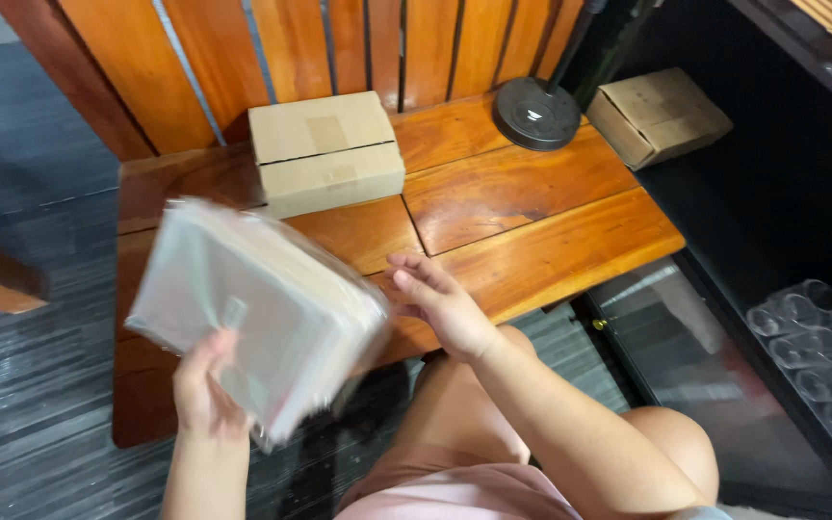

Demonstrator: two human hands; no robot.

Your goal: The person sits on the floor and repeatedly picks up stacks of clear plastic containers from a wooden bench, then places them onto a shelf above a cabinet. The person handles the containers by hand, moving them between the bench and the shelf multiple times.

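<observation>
Left hand [206, 385] clamped on lower edge of a stack of clear plastic bags [257, 308] (blurred), held above the wooden tabletop [532, 226]. Right hand [445, 303] open, fingers spread, just right of the stack, touch unclear. Cardboard box [326, 152] beyond both hands; black round stand base [536, 113] farther right.

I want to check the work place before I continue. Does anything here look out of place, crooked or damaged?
Nothing looks damaged or spilled. The left hand holds a stack of clear bags, tilted and blurred; the right hand is open beside it. One cardboard box sits on the wooden bench; a second box sits tilted behind it.
</observation>
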